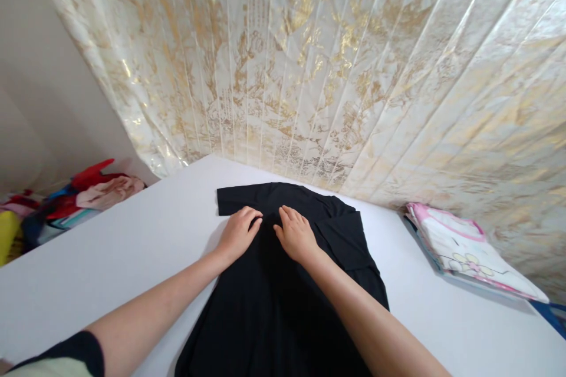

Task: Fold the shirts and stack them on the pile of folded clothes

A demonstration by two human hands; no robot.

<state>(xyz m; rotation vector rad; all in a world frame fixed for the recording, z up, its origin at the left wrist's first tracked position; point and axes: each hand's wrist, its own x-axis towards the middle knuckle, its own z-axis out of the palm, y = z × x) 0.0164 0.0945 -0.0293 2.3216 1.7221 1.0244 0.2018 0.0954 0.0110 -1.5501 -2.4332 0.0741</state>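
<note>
A black short-sleeved garment (274,306) lies spread on a white table, its lower end running out of the bottom of the view. One sleeve (241,198) sticks straight out to the left, while the other sleeve (345,238) is folded inward over the body on the right. My left hand (241,231) rests at the left edge below the outstretched sleeve, fingers bent a little and thumb apart from them. On the upper middle of the cloth lies my right hand (295,232), palm down, fingers extended. Neither hand lifts any fabric.
Folded clothes (473,253), a white and pink one on top, are stacked on the white table (110,283) at the right. Beyond the left edge is a heap of coloured clothes (79,200). A gold-patterned curtain (300,70) hangs along the far edge.
</note>
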